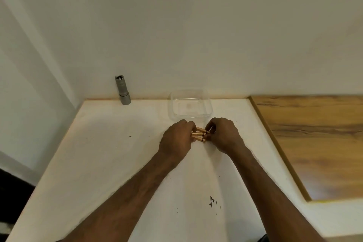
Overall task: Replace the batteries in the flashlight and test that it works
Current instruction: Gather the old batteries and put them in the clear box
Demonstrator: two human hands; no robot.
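Both hands, the left hand (176,139) and right hand (224,133), are pinching closed on what seem to be three copper-coloured batteries (199,135) above the surface (110,159), one flashlight (122,90) standing well apart.

Small grey metal flashlight (122,90) stands upright against the wall at the table's far left edge, its top end open. Three slim copper-and-black cylindrical batteries (200,134) lie bunched together mid-table, well apart from it.
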